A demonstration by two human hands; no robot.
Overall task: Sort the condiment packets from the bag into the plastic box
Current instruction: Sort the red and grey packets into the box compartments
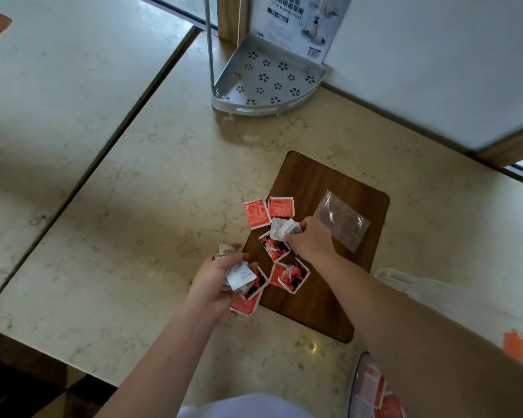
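Left hand (pixel 216 277), lower centre of frame, was turned palm-up w/ fingers curled round a small bunch of white packets (pixel 239 274); forearm ran down toward the bottom edge. Right hand (pixel 310 238) reached in from lower right, back of hand up, fingers bent and pinching a white packet (pixel 281 228) at its right edge, packet sticking out to the left of the fingertips. Below and left of that hand lay loose red packets (pixel 255 213), some plain orange-red w/ white borders, some red-and-black, scattered centre frame over the left edge of a dark wood board (pixel 320 300). Clear empty bag (pixel 343 220) lay on the board just right of the right hand. Plastic box (pixel 370 387), bottom right, partly hidden by the right arm, held red & white packets. Marble counter (pixel 133 236) underneath; metal corner rack (pixel 266 78) at upper centre.
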